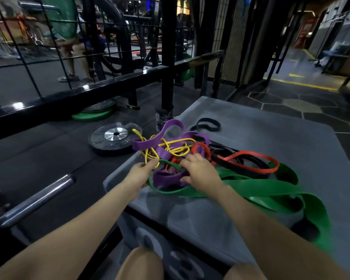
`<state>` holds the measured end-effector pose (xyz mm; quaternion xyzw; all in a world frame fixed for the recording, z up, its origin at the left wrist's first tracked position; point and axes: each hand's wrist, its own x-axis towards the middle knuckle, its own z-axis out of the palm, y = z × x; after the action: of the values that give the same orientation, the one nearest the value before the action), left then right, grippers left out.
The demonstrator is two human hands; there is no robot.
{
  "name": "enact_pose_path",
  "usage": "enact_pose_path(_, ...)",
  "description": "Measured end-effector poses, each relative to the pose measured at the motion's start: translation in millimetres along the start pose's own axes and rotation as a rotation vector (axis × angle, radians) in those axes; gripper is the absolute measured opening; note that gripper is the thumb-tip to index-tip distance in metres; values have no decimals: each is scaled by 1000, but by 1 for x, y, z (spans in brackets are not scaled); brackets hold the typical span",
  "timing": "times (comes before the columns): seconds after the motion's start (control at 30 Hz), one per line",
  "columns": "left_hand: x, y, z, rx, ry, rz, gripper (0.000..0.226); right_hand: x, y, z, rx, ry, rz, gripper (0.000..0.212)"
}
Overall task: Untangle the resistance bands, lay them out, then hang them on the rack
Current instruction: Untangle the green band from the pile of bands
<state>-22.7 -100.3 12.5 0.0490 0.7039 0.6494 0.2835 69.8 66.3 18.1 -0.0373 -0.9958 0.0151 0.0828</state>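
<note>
A tangle of resistance bands lies on the grey padded bench (261,138), toward its left edge. The left hand (139,174) pinches a loop of the thin yellow band (170,147) at the near left side of the heap. The right hand (200,172) rests on the heap with its fingers curled down into the purple band (166,177) and a thin green strand; what they clamp cannot be told. A wide green band (271,190) spreads to the right, and a red band (251,160) and black bands are knotted behind it. A small black band (207,124) lies apart, farther back. A weight plate (113,136) sits on the floor left of the bench.
</note>
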Motion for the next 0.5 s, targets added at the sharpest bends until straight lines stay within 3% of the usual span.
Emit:
enact_pose_path(0.07, 8, -4, -5, 16, 8, 14, 52, -2, -1, 1, -56, 101, -124, 30)
enact_pose_path(0.13, 12, -2, -6, -4, 48, 19, 43, -2, 9, -8, 35, 200, -155, 21)
enact_pose_path(0.2, 15, 2, -5, -27, 74, 35, 32, -1, 22, -29, 227, 253, -40, 16)
enact_pose_path(0.3, 22, 7, -1, -19, 89, 50, 27, 3, 37, -67, 535, 479, 181, 10)
enact_pose_path(0.37, 25, 11, 1, -21, 106, 48, 26, 13, 48, -86, 708, 624, 328, 19)
enact_pose_path(0.43, 29, 13, 1, 25, 109, 46, 26, 23, 61, -93, 759, 698, 426, 21)
enact_pose_path(0.5, 34, 11, 1, 47, 102, 42, 27, 28, 73, -90, 703, 678, 511, 6)
